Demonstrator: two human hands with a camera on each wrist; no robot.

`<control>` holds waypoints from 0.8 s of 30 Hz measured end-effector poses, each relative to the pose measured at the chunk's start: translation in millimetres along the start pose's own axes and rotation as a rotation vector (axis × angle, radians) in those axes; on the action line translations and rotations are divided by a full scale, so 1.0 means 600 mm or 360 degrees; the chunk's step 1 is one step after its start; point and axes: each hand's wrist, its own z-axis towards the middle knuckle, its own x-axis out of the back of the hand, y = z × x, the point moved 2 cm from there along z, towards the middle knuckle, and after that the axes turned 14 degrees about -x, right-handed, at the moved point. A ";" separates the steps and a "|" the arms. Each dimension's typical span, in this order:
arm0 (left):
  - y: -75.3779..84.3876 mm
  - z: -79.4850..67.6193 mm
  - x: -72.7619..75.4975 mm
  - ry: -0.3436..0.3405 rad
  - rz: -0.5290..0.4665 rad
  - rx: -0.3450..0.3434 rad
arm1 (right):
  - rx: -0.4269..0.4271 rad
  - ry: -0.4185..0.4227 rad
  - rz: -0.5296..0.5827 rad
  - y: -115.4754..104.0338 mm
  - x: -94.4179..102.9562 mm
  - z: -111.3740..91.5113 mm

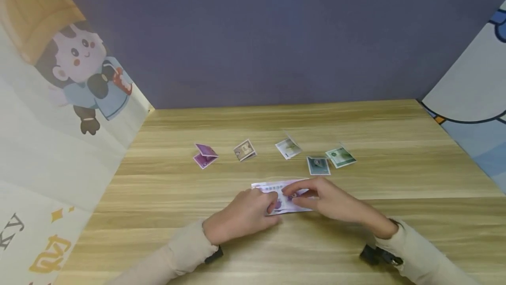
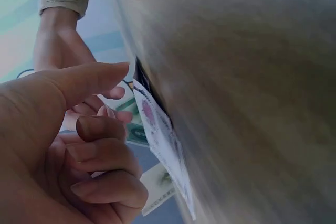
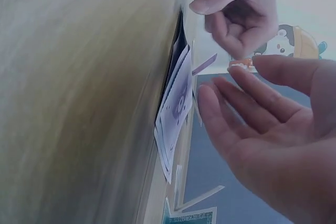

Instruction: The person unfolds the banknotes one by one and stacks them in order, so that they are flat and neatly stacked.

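Observation:
Between the two hands lies a pale purple banknote [image 1: 288, 208] on the table. From the right wrist side, the banknote [image 3: 177, 109] shows more than one paper layer, its edges lifting a little. My left hand [image 1: 251, 212] is over its left end, fingers curled in and thumb extended; nothing shows between the fingers of the left hand [image 2: 100, 145]. Over the right part reaches my right hand [image 1: 322, 197], fingers loosely bent and apart from the thumb. In its own wrist view, the right hand [image 3: 268, 124] holds nothing.
Behind the hands stand several small folded banknotes: a purple one [image 1: 205, 156], a brown one [image 1: 244, 149], a pale olive one [image 1: 288, 148], a blue-green one [image 1: 318, 166] and a green one [image 1: 341, 156]. A dark panel [image 1: 276, 39] bounds the wooden table [image 1: 158, 197] at the back.

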 end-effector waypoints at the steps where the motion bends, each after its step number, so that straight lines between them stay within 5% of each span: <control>1: -0.001 0.000 -0.001 -0.0007 -0.0007 0.0010 | 0.0008 -0.0029 0.0006 -0.001 -0.001 -0.001; 12: -0.012 -0.003 -0.003 -0.0039 -0.0029 0.0056 | 0.0056 -0.0306 0.0156 0.007 -0.004 0.003; 24: -0.013 -0.008 -0.009 -0.0079 -0.0048 0.0061 | -0.0036 -0.0365 0.0277 0.009 -0.001 0.003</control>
